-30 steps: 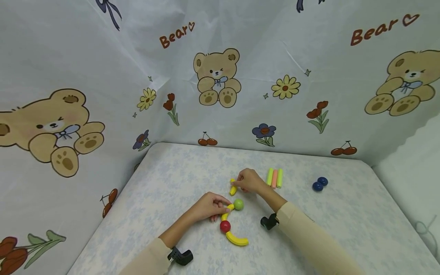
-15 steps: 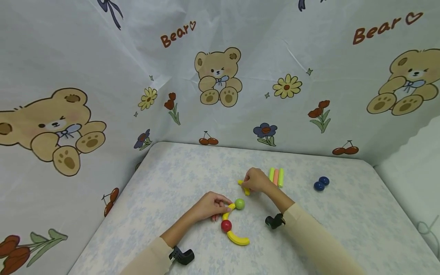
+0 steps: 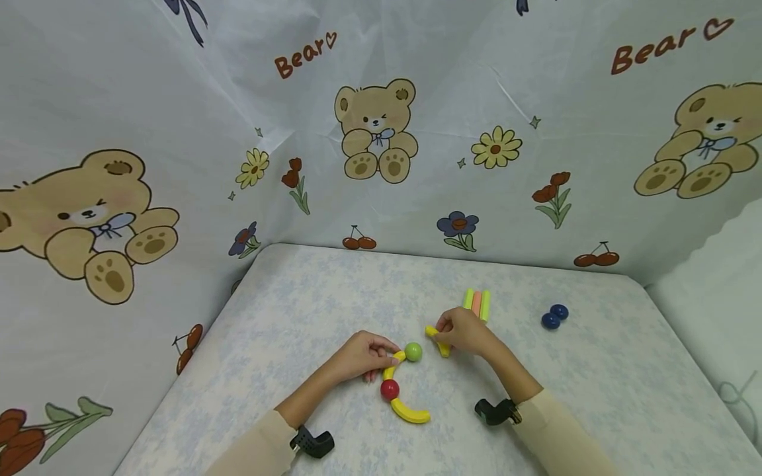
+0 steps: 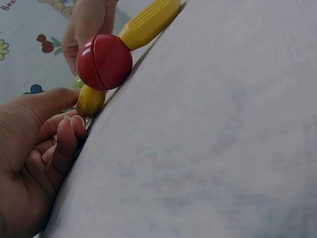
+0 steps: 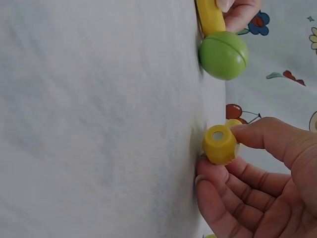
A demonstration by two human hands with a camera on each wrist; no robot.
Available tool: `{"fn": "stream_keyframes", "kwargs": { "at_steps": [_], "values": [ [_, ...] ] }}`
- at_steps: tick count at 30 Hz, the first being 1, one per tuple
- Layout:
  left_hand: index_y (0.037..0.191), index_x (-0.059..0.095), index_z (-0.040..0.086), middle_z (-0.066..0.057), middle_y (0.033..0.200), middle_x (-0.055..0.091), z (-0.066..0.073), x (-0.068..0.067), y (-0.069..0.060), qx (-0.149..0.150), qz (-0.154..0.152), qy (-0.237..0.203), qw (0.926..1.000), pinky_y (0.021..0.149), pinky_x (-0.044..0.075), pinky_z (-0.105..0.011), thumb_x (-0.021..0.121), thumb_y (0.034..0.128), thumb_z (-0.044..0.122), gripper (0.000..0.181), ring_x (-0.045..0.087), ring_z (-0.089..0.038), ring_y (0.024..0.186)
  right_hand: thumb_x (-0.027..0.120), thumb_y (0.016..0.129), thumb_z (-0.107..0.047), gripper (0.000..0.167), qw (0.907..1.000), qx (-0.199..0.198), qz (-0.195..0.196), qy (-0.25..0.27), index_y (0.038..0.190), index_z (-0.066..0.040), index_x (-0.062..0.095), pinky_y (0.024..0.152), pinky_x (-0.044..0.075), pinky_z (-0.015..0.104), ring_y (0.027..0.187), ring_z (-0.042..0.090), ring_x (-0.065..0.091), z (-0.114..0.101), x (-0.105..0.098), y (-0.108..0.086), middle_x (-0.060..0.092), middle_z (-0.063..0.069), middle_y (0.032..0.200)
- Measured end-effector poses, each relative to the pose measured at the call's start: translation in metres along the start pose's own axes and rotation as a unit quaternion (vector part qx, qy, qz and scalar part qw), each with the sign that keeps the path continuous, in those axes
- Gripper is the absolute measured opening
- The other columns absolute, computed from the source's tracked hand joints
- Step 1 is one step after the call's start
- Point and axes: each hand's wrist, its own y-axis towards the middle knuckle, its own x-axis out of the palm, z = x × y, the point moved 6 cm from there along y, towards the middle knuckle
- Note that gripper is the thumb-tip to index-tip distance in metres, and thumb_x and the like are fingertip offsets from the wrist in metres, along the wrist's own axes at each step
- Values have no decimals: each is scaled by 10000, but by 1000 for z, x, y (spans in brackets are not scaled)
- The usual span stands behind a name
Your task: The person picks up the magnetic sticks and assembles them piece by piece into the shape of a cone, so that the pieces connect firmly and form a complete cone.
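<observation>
In the head view a chain of toy magnetic pieces lies on the table. A green ball (image 3: 413,352) tops a curved yellow rod (image 3: 389,374), which meets a red ball (image 3: 389,390). From the red ball another curved yellow rod (image 3: 412,415) bends to the right. My left hand (image 3: 359,358) pinches the upper rod between thumb and fingers. To the right of the green ball, my right hand (image 3: 468,332) pinches a separate curved yellow rod (image 5: 219,151), apart from the ball. Its end in the right wrist view shows a round silvery magnet.
Behind the right hand lie several straight rods (image 3: 477,303), yellow-green and pink, side by side. Farther right sit two blue balls (image 3: 550,321). A patterned cloth (image 3: 440,198) with bears hangs behind the table (image 3: 321,284).
My right hand has carried its curved yellow rod rightward and then nearer, turning it so that its far end tips left. The left hand and the chain stay in place.
</observation>
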Motion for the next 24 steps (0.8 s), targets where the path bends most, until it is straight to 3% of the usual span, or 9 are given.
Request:
{"fn": "stream_keyframes", "kwargs": {
  "at_steps": [10,17,24],
  "values": [
    [1138,777,177,-41,698,688,-1,1,0,4,27,-13,10000,402,457,-245,774,925,254,226,538,-127,430,796,859,-60,106,9987,-471,-69,178,852,-47,691,523,461,252,601,123,524,-5,11,-30,598,2,700],
    [1135,778,162,-38,691,680,-2,1,0,18,19,-17,10000,399,452,-240,775,923,251,230,533,-122,428,808,854,-68,122,9985,-481,-163,186,856,-55,687,543,454,242,626,130,525,-11,18,-36,593,-6,706],
    [1131,778,179,-38,692,679,-2,1,1,45,34,-12,10000,397,453,-249,769,928,248,214,534,-132,428,807,855,-55,109,9989,-450,74,95,855,-60,698,552,467,248,650,129,539,-12,18,-36,609,-17,726]
  ]
}}
